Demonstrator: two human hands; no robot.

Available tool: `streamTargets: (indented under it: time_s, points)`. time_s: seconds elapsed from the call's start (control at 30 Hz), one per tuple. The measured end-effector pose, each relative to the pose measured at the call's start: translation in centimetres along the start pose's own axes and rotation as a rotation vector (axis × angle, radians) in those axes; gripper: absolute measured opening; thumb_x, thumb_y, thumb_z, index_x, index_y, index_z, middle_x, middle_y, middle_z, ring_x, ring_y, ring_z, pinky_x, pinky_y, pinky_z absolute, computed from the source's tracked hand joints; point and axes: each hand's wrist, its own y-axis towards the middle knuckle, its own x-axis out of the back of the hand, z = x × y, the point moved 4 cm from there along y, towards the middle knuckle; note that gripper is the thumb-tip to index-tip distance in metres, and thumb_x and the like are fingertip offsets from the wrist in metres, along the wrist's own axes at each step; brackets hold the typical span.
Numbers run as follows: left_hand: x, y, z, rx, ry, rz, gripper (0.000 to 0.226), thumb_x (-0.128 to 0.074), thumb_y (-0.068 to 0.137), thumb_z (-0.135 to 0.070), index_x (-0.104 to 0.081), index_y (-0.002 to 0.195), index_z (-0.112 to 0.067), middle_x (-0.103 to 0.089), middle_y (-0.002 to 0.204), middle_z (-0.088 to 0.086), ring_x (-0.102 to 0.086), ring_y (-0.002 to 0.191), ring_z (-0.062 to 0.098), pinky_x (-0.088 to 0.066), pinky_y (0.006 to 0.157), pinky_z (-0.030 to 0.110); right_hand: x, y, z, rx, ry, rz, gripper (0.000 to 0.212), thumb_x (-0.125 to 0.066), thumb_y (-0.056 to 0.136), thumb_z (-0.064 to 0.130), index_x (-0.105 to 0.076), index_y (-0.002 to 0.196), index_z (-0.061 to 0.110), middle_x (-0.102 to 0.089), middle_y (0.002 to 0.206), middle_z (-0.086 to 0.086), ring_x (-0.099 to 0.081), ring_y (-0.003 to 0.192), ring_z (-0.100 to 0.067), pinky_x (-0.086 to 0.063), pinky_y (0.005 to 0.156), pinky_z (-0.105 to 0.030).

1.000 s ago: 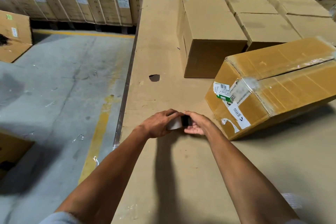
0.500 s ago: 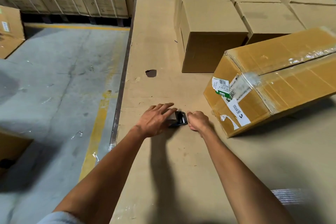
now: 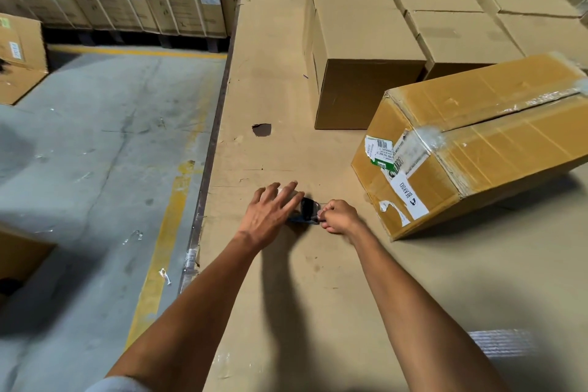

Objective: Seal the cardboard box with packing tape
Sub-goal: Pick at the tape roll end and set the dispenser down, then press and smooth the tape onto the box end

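Cardboard sheeting covers the counter (image 3: 286,312) in the lower centre of the frame. At mid-frame the left hand (image 3: 270,216) lies spread and flat over the tape dispenser (image 3: 305,209), apparently steadying it. The right hand (image 3: 339,216) is closed in a narrow pinch at the dispenser's edge, probably freeing the tape end; the tape itself cannot be made out. Right of centre, the box (image 3: 477,149) rests tilted, already partly taped. Plain cartons (image 3: 366,51) stand beyond, upper right.

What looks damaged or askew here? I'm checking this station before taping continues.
The taped box sits tilted, its labels torn and peeling. There's a ragged hole in the cardboard surface.
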Motion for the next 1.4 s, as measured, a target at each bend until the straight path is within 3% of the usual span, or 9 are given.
streamTargets:
  time_s: [0.1,0.17,0.27,0.43,0.77,0.97,1.07,1.17,1.4]
  points:
    - [-0.1,0.2,0.3,-0.022,0.0,0.01,0.08,-0.05,0.104,-0.008,-0.014,0.172,-0.03,-0.001,0.183,0.001,-0.015,0.166,0.038,-0.023,0.131,0.053,0.0,0.0,-0.3,-0.044,0.104,0.126,0.016,-0.056,0.099,-0.008,-0.06,0.09,0.005,-0.057,0.094,-0.022,-0.048,0.059,-0.018,-0.036,0.057,-0.03]
    - [-0.2,0.1,0.2,-0.021,0.004,0.005,0.083,-0.052,0.104,-0.011,-0.01,0.173,-0.03,0.003,0.183,0.0,-0.008,0.168,0.036,-0.019,0.133,0.055,0.0,0.2,-0.3,-0.049,0.115,0.17,0.016,-0.054,0.101,-0.007,-0.059,0.091,0.005,-0.056,0.096,-0.021,-0.05,0.061,-0.017,-0.038,0.058,-0.028]
    - [0.0,-0.2,0.0,-0.023,-0.008,-0.007,0.084,-0.057,0.102,-0.027,-0.012,0.174,-0.028,-0.002,0.183,0.002,-0.005,0.169,0.032,-0.013,0.134,0.057,0.4,0.5,-0.1,-0.063,0.113,0.176,0.014,-0.051,0.105,0.001,-0.065,0.106,0.005,-0.067,0.11,-0.021,-0.072,0.092,-0.029,-0.059,0.087,-0.036]
    - [1.2,-0.2,-1.0,-0.042,-0.008,-0.047,0.073,-0.052,0.103,-0.046,-0.03,0.168,-0.023,-0.013,0.182,0.006,-0.015,0.168,0.03,-0.013,0.134,0.056,2.2,-0.1,1.0,-0.066,0.097,0.141,0.044,-0.038,0.106,0.006,-0.054,0.143,-0.011,-0.06,0.143,-0.034,-0.061,0.132,-0.05,-0.046,0.116,-0.053]
    - [8.7,3.8,-7.6,-0.076,-0.175,-0.356,0.069,-0.045,0.108,-0.05,-0.037,0.166,-0.014,-0.035,0.175,0.01,-0.044,0.154,0.032,-0.032,0.127,0.051,11.2,-8.1,9.1,0.688,-0.381,-0.552,0.023,-0.052,0.104,0.011,-0.07,0.119,0.014,-0.073,0.116,-0.008,-0.068,0.106,-0.027,-0.054,0.086,-0.032]
    - [13.2,6.4,-14.7,-0.118,-0.476,-0.454,0.067,-0.03,0.116,-0.043,-0.016,0.173,-0.013,-0.015,0.182,0.007,-0.027,0.164,0.025,-0.022,0.131,0.046,18.5,-12.8,10.4,0.912,-0.571,-0.788,0.034,-0.049,0.102,0.006,-0.067,0.13,0.016,-0.07,0.123,-0.007,-0.069,0.104,-0.026,-0.059,0.078,-0.035]
    - [14.6,7.7,-17.9,-0.105,-0.667,-0.45,0.066,-0.025,0.118,-0.041,-0.005,0.174,-0.014,-0.002,0.183,0.005,-0.007,0.169,0.018,-0.014,0.136,0.046,21.7,-12.1,9.0,0.819,-0.693,-0.707,0.046,-0.048,0.105,0.01,-0.059,0.148,0.021,-0.064,0.145,-0.005,-0.06,0.132,-0.026,-0.053,0.104,-0.04]
    - [15.3,8.9,-20.3,-0.072,-0.82,-0.439,0.066,-0.024,0.118,-0.039,0.0,0.174,-0.014,0.004,0.183,0.005,0.003,0.169,0.018,-0.011,0.137,0.05,23.7,-10.6,6.9,0.727,-0.807,-0.455,0.053,-0.04,0.111,0.02,-0.04,0.163,0.026,-0.037,0.17,0.003,-0.026,0.161,-0.02,-0.022,0.131,-0.048]
    - [13.5,9.8,-23.4,0.044,-1.082,-0.493,0.067,-0.023,0.117,-0.04,0.005,0.173,-0.015,0.014,0.181,0.002,0.013,0.167,0.011,-0.005,0.138,0.044,24.5,-9.0,4.2,0.693,-0.931,-0.403,0.059,-0.022,0.111,0.039,-0.013,0.169,0.035,-0.011,0.175,0.018,-0.007,0.164,-0.011,-0.007,0.133,-0.05]
